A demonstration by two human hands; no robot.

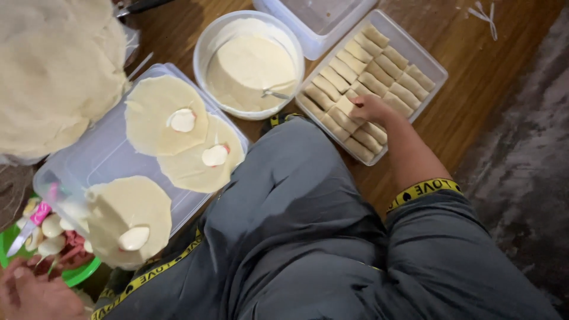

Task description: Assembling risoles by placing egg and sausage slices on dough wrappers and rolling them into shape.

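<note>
Bowl (pixel 204 44): round, white, holds pale batter, spoon (pixel 274 93) resting in it.
Wrappers (pixel 166 115): three thin rounds on clear lid (pixel 98 157), each with white dollop.
Green plate (pixel 80 275): lower left, partly hidden.

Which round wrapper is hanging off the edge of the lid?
The wrapper at the lower left, nearest the green bowl. It droops past the clear lid; the other two lie flat on it.

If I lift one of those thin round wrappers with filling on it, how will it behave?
The round wrapper looks paper-thin and lies flat, so it would probably flop and sag. The white filling sits loose on top and might slide off. The thin edges may tear easily.
</note>
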